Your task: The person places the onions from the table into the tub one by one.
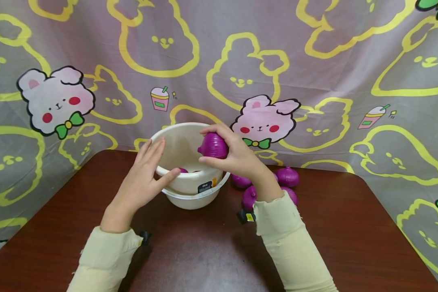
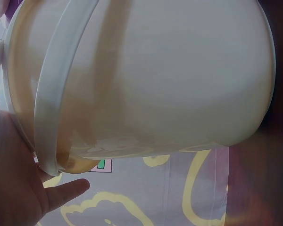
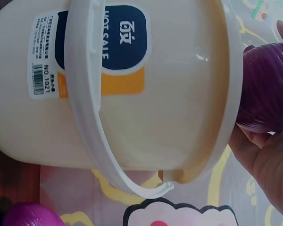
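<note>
1. Clock directions run round the bucket (image 1: 184, 183) as the head view shows it, with twelve o'clock toward the curtain (image 1: 211, 24).
2. The right hand (image 1: 238, 156) is at three o'clock, fingers curled over the top of an onion (image 1: 214, 146) and thumb underneath, so it pinches the onion between them.
3. That held onion is at the two o'clock side of the bucket's mouth; whether it touches the rim I cannot tell.
4. The left hand (image 1: 136, 180) is spread at eight o'clock, its fingers by the rim near nine and its thumb along the rim near seven. How hard it presses I cannot tell.
5. A patch of another onion (image 1: 183, 170) shows inside, just past the rim near six o'clock; the count in there is hidden.
6. Several loose onions (image 1: 288, 177) lie on the table (image 1: 190, 247) at four o'clock, partly behind the right wrist.
7. The step in hand looks like bringing one onion into the bucket.
8. The next move would call for lowering it toward the middle, then loosening the fingers, while the left hand steadies the rim.
</note>
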A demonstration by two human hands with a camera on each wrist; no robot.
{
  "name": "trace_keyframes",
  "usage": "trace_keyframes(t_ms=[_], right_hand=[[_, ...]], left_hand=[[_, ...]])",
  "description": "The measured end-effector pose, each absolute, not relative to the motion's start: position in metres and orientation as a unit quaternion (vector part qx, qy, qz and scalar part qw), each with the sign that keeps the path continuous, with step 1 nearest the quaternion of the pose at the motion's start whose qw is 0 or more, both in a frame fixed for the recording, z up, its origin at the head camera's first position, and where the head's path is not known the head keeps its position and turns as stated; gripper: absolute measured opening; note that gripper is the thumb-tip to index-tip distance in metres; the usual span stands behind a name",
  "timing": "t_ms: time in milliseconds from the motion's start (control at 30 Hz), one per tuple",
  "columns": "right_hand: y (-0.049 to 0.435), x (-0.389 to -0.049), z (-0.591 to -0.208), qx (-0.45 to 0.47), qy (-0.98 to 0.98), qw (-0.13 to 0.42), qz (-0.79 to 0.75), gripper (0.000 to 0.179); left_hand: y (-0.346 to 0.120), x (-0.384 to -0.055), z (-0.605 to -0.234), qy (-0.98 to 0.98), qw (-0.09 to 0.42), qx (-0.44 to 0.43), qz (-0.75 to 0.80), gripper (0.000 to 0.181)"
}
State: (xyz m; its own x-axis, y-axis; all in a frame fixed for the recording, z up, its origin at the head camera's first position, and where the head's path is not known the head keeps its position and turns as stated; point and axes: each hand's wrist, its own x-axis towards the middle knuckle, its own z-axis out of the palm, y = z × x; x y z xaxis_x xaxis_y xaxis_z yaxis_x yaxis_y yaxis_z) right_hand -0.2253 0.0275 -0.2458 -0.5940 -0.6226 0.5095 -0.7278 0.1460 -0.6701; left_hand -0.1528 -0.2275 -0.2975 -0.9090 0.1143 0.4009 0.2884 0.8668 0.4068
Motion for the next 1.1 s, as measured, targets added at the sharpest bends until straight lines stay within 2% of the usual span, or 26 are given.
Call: trace_keyframes(t_ms=[1100], right_hand=[[-0.005,-0.227,-0.251,0.482,-0.751,0.056,0.447,0.058]], left_hand=[[-0.228,-0.152,-0.297,-0.948,0.186,-0.109,-0.236,0.09]])
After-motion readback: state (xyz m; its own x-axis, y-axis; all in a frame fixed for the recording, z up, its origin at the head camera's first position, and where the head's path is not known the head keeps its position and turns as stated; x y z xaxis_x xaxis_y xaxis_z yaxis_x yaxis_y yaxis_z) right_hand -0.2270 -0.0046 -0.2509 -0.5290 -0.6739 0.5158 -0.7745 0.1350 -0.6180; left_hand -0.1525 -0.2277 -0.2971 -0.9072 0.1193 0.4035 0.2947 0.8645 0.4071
